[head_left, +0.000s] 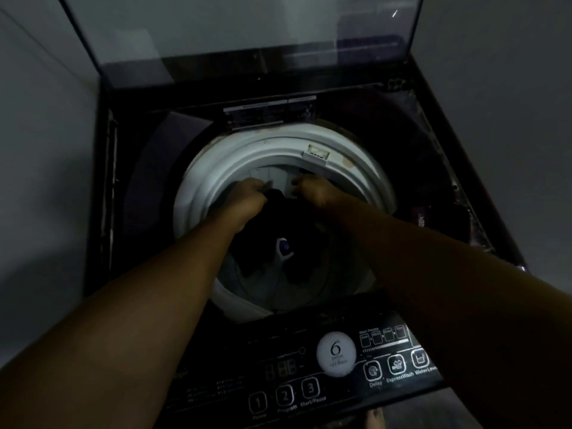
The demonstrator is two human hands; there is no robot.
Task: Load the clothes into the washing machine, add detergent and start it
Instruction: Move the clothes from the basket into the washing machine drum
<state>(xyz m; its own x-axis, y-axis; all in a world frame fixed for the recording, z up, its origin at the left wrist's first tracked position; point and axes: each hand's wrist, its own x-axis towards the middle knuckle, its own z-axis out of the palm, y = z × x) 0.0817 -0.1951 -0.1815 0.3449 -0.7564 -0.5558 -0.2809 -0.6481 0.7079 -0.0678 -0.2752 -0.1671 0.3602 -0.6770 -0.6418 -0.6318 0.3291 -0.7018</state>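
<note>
The fingers of the left hand [249, 193] and the right hand [312, 190] curl down into the black cloth garment [284, 212], so their tips are out of sight. In the dim light the garment's shape and edges cannot be made out. It covers most of the grey drum floor [297, 294] and part of the blue-and-white round cap [284, 247]. The tinted glass lid [216, 35] is cut off by the top edge. The black control panel [309, 370] runs off the bottom edge, its right end hidden behind the right forearm. The small print at its left is blurred. The grey printed label [269, 114] behind the tub is unreadable. Bare toes [374, 419] are cropped at the bottom edge.
</note>
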